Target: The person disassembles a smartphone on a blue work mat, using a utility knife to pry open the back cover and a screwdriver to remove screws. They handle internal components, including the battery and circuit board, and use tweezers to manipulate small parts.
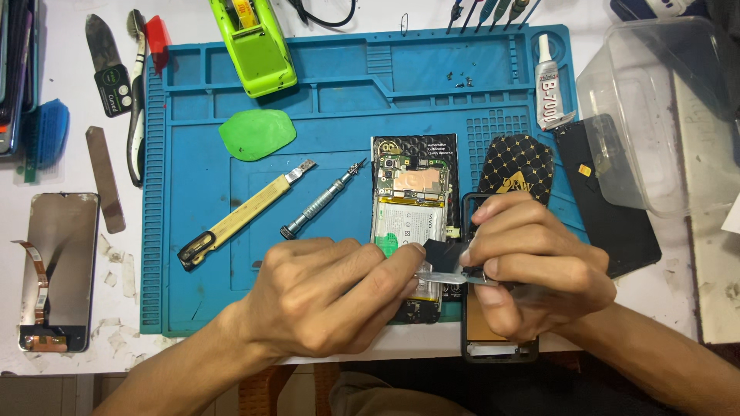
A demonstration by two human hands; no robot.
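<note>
An opened phone (408, 219) with its battery and circuit board exposed lies on the blue work mat (231, 308). My left hand (331, 296) pinches one end of a small black strip (441, 251) just above the phone's lower half. My right hand (532, 266) meets it from the right, fingers closed on a thin metal tool (443, 276) whose tip points left under the strip. Under my right hand lies a black phone frame (499, 347), partly hidden.
On the mat are a screwdriver (324, 199), a yellow-handled blade (243, 212), a green pick (257, 134) and a green tape dispenser (258, 46). To the right are a glue tube (546, 85), a patterned black case (518, 166) and a clear plastic box (663, 108). A detached screen (58, 270) lies at left.
</note>
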